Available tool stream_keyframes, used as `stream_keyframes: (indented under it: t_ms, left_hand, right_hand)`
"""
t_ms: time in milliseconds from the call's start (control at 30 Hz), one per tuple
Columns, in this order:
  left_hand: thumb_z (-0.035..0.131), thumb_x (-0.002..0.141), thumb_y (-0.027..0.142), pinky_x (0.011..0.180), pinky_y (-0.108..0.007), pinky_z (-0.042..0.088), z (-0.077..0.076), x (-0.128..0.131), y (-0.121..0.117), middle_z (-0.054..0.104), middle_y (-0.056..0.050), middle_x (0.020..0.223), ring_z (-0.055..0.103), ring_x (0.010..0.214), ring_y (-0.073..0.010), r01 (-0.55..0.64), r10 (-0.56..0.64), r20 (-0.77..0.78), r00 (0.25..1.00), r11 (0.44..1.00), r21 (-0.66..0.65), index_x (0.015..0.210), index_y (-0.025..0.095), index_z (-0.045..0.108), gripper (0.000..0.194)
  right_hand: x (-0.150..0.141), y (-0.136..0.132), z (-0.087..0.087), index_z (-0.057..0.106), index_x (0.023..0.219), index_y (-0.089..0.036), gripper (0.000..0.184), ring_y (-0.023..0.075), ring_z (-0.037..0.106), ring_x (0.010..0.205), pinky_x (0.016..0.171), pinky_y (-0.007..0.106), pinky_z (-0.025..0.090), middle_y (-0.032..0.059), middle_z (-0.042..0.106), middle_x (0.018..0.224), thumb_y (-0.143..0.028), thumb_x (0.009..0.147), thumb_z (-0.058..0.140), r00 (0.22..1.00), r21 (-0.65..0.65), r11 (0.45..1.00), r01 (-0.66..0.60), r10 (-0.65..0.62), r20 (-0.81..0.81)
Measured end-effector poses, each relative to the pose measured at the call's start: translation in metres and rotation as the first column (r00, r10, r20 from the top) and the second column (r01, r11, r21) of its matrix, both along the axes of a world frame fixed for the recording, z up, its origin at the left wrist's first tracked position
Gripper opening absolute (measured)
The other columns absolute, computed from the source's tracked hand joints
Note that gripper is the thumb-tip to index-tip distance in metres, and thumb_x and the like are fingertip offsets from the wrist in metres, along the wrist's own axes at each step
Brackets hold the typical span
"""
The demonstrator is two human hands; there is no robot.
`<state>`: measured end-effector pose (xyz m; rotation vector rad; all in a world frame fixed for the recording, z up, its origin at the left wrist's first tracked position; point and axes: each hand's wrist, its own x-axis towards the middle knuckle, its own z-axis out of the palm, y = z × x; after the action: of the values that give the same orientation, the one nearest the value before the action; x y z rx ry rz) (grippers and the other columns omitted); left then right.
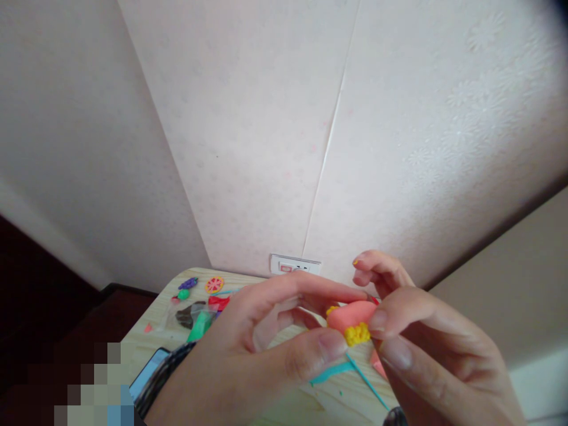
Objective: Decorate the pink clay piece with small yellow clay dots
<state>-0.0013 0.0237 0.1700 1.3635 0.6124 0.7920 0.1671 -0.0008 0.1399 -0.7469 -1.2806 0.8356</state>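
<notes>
My left hand (261, 343) and my right hand (421, 343) meet in front of me above a small wooden table (337, 399). Together they pinch a pink-orange lump of modelling clay (350, 313). Small yellow clay bits (357, 335) stick to its near side, between my left thumb and right thumb. Another yellow bit (331, 309) shows on its left end. Both hands have their fingers closed on the lump.
On the table lie a turquoise clay strip (331, 373), a thin turquoise stick (368, 383), a green clay bar (200, 325), red, purple and round orange-yellow clay pieces (214, 285), and a phone (148, 373) at the left edge. A wall socket (295, 264) sits behind.
</notes>
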Motion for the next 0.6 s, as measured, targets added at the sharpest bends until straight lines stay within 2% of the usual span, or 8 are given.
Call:
stream_keyframes:
  t_ms: [167, 300, 500, 600]
  left_hand:
    - [0.070, 0.081, 0.033, 0.093, -0.028, 0.052, -0.0007, 0.0021, -0.0014, 0.075, 0.000, 0.104, 0.067, 0.103, -0.0191, -0.045, 0.046, 0.031, 0.998, 0.999, -0.025, 0.096, 0.026, 0.074, 0.017]
    - [0.069, 0.083, 0.034, 0.091, -0.027, 0.053, 0.0000, 0.0032, -0.0010, 0.075, 0.000, 0.105, 0.068, 0.102, -0.0186, -0.031, 0.032, 0.038, 0.999, 0.999, -0.022, 0.097, 0.026, 0.073, 0.017]
    - [0.066, 0.085, 0.027, 0.094, -0.028, 0.051, 0.0015, 0.0013, -0.0003, 0.075, 0.001, 0.106, 0.066, 0.105, -0.0184, -0.024, 0.025, -0.007, 1.000, 1.000, 0.005, 0.099, 0.027, 0.073, 0.016]
    - [0.067, 0.084, 0.028, 0.092, -0.027, 0.051, 0.0015, 0.0022, -0.0007, 0.075, 0.002, 0.104, 0.067, 0.100, -0.0172, -0.046, 0.046, -0.009, 0.999, 0.998, 0.035, 0.098, 0.027, 0.073, 0.015]
  right_hand:
    - [-0.0007, -0.0010, -0.0009, 0.076, 0.079, -0.036, 0.003, 0.0243, 0.062, 0.102, 0.099, 0.043, 0.047, 0.0004, 0.074, 0.074, -0.037, 0.077, 0.074, 0.998, 0.027, 0.999, 0.045, -0.046, 0.032]
    - [-0.0012, -0.0026, -0.0022, 0.077, 0.082, -0.039, 0.005, 0.0225, 0.059, 0.104, 0.100, 0.038, 0.045, -0.0006, 0.074, 0.072, -0.039, 0.080, 0.072, 0.994, 0.061, 0.994, 0.087, -0.091, 0.062]
    - [-0.0025, -0.0027, -0.0014, 0.076, 0.083, -0.035, 0.005, 0.0250, 0.062, 0.099, 0.093, 0.041, 0.049, 0.0014, 0.072, 0.077, -0.035, 0.079, 0.072, 0.988, 0.069, 0.989, 0.131, -0.136, 0.069]
    - [-0.0034, -0.0019, -0.0008, 0.075, 0.083, -0.033, 0.006, 0.0254, 0.062, 0.103, 0.089, 0.039, 0.052, 0.0024, 0.071, 0.080, -0.030, 0.078, 0.072, 0.989, 0.058, 0.990, 0.126, -0.130, 0.067]
